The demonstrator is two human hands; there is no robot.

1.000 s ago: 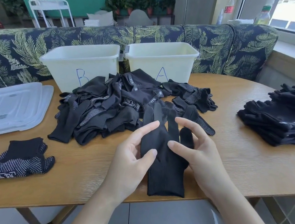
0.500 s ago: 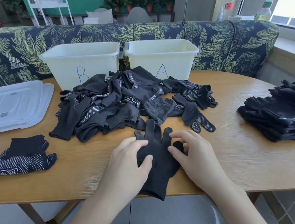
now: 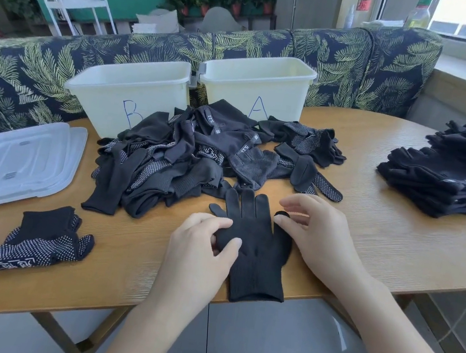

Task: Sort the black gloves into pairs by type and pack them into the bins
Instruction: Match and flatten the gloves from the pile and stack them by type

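Observation:
A plain black glove (image 3: 256, 239) lies flat near the table's front edge, fingers pointing away from me, its cuff hanging over the edge. My left hand (image 3: 204, 247) pinches the glove's left edge between thumb and curled fingers. My right hand (image 3: 319, 236) rests on the glove's right side with fingers stretched out, thumb on the glove's outer finger. Behind lies a loose pile of black gloves (image 3: 198, 159), some with white dots. Two white bins stand at the back, bin B (image 3: 129, 93) and bin A (image 3: 256, 87). A folded dotted pair (image 3: 37, 241) lies at the left.
A stack of black gloves (image 3: 451, 171) sits at the right of the wooden table (image 3: 397, 235). Clear plastic lids (image 3: 15, 163) lie at the left. A leaf-patterned sofa (image 3: 347, 60) runs behind the bins.
The glove, held up between both hands a second ago, now lies flat on the table. Both hands have come down onto its sides.

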